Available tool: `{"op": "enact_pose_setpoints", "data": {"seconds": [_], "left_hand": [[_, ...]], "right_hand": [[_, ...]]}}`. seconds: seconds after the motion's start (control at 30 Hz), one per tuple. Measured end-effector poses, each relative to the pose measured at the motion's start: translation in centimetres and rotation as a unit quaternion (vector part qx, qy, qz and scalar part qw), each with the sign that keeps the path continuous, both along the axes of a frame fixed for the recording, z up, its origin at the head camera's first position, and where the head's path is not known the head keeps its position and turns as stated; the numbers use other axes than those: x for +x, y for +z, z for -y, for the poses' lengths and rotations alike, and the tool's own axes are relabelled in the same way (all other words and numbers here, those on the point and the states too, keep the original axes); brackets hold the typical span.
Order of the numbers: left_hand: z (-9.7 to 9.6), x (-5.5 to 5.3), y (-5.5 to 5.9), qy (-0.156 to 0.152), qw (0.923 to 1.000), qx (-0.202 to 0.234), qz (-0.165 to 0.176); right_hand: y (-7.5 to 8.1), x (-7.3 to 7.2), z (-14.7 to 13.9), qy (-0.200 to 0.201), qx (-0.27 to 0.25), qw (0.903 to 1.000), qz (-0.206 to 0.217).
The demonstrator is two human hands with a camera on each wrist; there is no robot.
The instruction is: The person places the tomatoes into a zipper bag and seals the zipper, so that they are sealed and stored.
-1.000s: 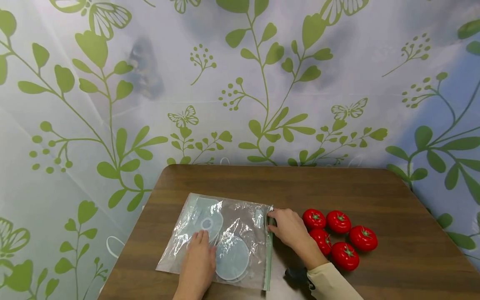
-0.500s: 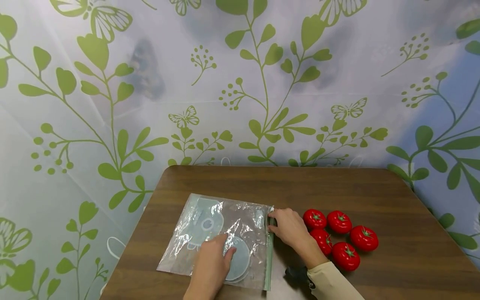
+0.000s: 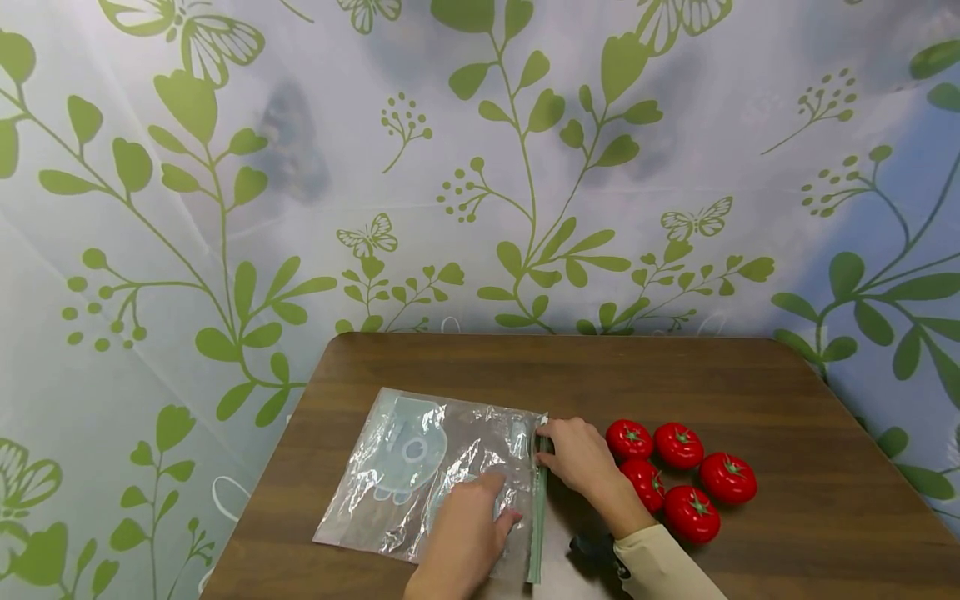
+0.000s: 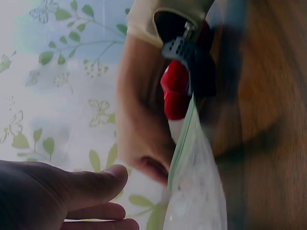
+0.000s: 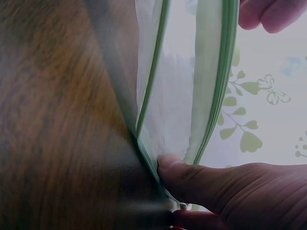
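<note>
A clear zip bag [image 3: 352,492] with a pale printed pattern lies flat on the table, its green zip strip [image 3: 536,542] to the right. My right hand [image 3: 581,458] pinches the far end of that strip; in the right wrist view its thumb [image 5: 187,177] lies inside the corner of the mouth, whose two green edges stand apart. Over the near part of the bag is my left hand [image 3: 467,532], fingers extended toward the zip side and holding nothing. The left wrist view shows its thumb [image 4: 103,182] apart from the bag.
Several shiny red tomatoes [image 3: 692,513] with green tops sit close together just right of my right forearm. A dark strap-like device [image 3: 596,550] is at the right wrist. Behind the brown wooden table [image 3: 480,358] hangs a leaf-patterned curtain [image 3: 420,267].
My left hand has moved right across the bag, from the printed middle toward the zip strip. The right hand keeps its pinch on the far corner, and the tomatoes stay put.
</note>
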State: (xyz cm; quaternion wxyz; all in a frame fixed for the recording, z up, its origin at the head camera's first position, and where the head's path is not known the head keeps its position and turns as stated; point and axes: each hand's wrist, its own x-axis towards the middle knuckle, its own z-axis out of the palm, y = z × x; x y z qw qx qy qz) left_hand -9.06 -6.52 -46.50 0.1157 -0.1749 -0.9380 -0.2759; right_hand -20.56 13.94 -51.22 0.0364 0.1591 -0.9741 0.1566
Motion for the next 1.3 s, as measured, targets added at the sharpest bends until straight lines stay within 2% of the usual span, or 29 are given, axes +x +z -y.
{"op": "enact_pose_setpoints", "data": {"seconds": [0.2, 0.37, 0.5, 0.7, 0.87, 0.97, 1.07, 1.17, 1.3], "left_hand": [[-1.8, 0.0, 0.2, -0.023, 0.9985, -0.034, 0.037], [-3.2, 0.1, -0.4, -0.037, 0.9950, -0.066, 0.066], [-4.0, 0.1, -1.2, -0.038, 0.9935, -0.088, 0.060], [-4.7, -0.1, -2.3, -0.032, 0.9901, -0.133, 0.029], [-5.1, -0.3, -3.4, -0.015, 0.9827, -0.184, -0.008], [-5.2, -0.3, -3.7, 0.000, 0.9781, -0.208, -0.016], [-5.3, -0.4, -3.8, 0.006, 0.9767, -0.215, 0.001], [-5.1, -0.4, -3.7, 0.001, 0.9750, -0.220, 0.032], [-4.7, -0.6, -4.2, -0.014, 0.9671, -0.246, 0.064]], "right_hand": [[0.1, 0.0, 0.1, -0.001, -0.002, 1.0000, -0.001], [0.2, 0.1, 0.1, 0.002, 0.002, 1.0000, -0.001], [0.1, 0.0, 0.1, 0.006, 0.012, 0.9999, -0.007], [0.3, 0.1, 0.1, 0.000, 0.010, 0.9999, 0.006], [0.2, 0.2, 0.1, -0.004, 0.005, 0.9999, 0.008], [0.2, 0.3, 0.1, -0.004, 0.002, 1.0000, 0.003], [0.2, 0.4, 0.1, -0.002, 0.001, 1.0000, -0.002], [0.1, 0.4, 0.1, -0.001, 0.001, 1.0000, -0.004], [0.0, 0.3, 0.1, 0.000, -0.001, 1.0000, 0.000]]}}
